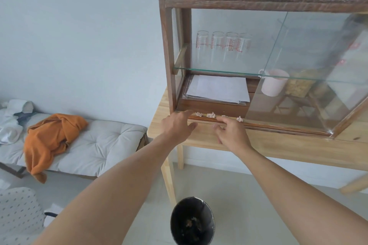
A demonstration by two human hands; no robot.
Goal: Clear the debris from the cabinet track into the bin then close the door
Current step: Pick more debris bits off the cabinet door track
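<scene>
A wooden cabinet [168,49] with glass sliding doors stands on a light wooden table [278,145]. Its glass door [310,77] is slid to the right, leaving the left half open. Several small crumpled paper scraps [211,115] lie in the bottom track [278,127]. My left hand [178,126] reaches toward the track's left end, fingers apart and empty. My right hand [232,133] hovers just in front of the scraps, fingers spread, holding nothing. A black bin [192,222] with some debris inside stands on the floor below.
Inside the cabinet are measuring glasses [223,45] on a glass shelf, a stack of papers [218,89] and a pink mug [273,84]. A cushioned bench [95,145] with an orange cloth [51,135] sits at left; a dotted chair [20,215] stands at lower left.
</scene>
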